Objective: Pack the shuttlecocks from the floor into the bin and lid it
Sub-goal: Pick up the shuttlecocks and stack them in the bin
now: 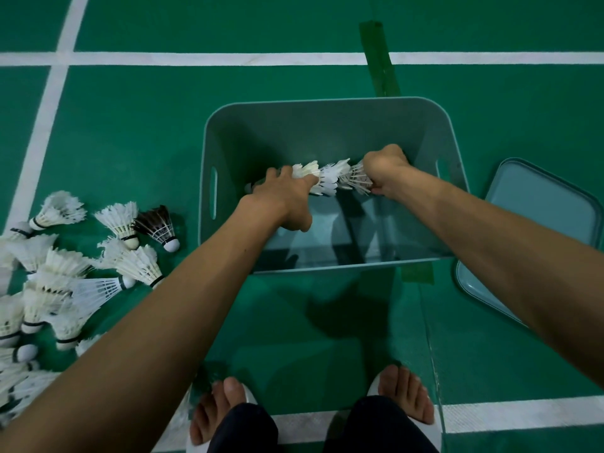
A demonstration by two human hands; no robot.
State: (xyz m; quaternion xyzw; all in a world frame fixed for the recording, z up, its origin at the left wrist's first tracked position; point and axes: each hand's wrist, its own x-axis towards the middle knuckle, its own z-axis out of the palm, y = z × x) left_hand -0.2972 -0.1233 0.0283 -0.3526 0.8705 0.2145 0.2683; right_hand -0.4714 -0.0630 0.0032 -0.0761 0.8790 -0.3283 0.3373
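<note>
A teal plastic bin [327, 106] stands on the green court floor in front of me. Inside it both my hands hold a row of stacked white shuttlecocks [328, 178] lying sideways. My left hand [284, 197] grips the row's left end, fingers curled over it. My right hand [382, 171] grips the right end. The bin's floor below the row looks bare. A pile of several loose white shuttlecocks [58, 276] lies on the floor to the left, with one dark-feathered shuttlecock [157, 223] at its edge. The teal lid [539, 230] lies on the floor right of the bin.
White court lines [196, 58] cross the floor beyond the bin and run under my feet. A strip of green tape [379, 57] lies behind the bin. My two feet in white slippers [228, 413] stand just short of the bin's near wall.
</note>
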